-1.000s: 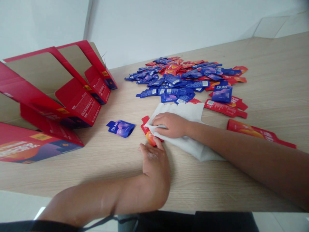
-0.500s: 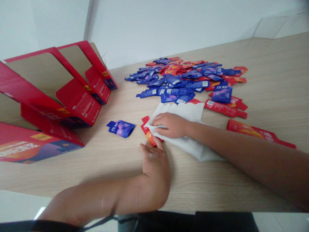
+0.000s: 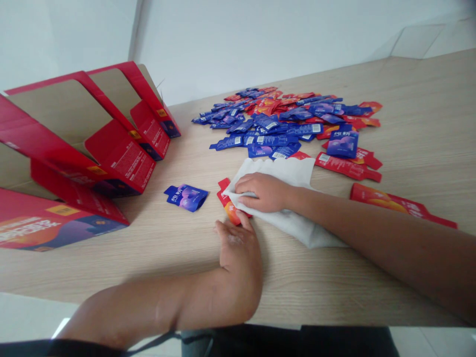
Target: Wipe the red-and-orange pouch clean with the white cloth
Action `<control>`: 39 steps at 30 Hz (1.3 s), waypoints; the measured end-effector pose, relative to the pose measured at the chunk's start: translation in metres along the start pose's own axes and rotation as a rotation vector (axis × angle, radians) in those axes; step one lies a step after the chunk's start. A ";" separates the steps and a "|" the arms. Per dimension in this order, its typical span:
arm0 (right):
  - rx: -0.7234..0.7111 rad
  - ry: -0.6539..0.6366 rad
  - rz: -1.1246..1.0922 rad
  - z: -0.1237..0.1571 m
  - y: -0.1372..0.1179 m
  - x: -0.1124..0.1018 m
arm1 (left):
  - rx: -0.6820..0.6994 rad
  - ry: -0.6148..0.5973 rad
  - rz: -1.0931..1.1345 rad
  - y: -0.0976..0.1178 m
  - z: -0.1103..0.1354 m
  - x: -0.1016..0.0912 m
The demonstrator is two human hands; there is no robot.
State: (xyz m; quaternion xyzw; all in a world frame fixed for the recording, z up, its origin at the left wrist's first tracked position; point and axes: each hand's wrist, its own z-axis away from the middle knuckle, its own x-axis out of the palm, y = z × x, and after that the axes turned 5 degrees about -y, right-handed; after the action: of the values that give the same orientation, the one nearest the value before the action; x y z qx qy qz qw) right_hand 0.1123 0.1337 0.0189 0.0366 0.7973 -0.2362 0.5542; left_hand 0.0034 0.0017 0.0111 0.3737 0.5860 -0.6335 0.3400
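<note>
On the wood-grain table a small red-and-orange pouch (image 3: 231, 210) lies flat, partly covered by a white cloth (image 3: 293, 171). My right hand (image 3: 262, 191) is closed on a bunched fold of this cloth and presses it over the pouch. From the near side my left hand (image 3: 240, 243) holds the pouch's lower end down with its fingertips, the thumb set apart to the left. The wrist is bent, and some of its fingers are hidden. To the left of both hands lies a single blue pouch (image 3: 187, 198), touched by neither.
Open red cartons (image 3: 128, 156) stand in a row at the left. A heap of blue and red pouches (image 3: 271, 124) spreads at the back against the wall. Beside my right forearm lies another red pouch (image 3: 394, 203). The table's near edge runs below my arms.
</note>
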 end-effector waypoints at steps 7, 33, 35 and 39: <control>0.000 -0.008 -0.001 0.000 0.000 0.000 | 0.012 -0.005 -0.096 0.001 -0.001 0.000; -0.008 0.006 0.003 0.000 0.001 0.002 | 0.018 -0.006 -0.209 0.001 0.000 -0.001; -0.009 0.010 0.001 0.000 0.001 0.002 | 0.016 -0.023 -0.181 0.001 0.000 -0.002; -0.010 0.008 0.007 0.000 0.001 0.001 | 0.024 -0.014 -0.156 0.000 0.000 -0.002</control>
State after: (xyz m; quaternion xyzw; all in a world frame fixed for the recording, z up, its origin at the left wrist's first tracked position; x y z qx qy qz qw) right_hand 0.1124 0.1345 0.0172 0.0377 0.8006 -0.2299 0.5520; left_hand 0.0048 0.0019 0.0127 0.3264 0.6032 -0.6679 0.2890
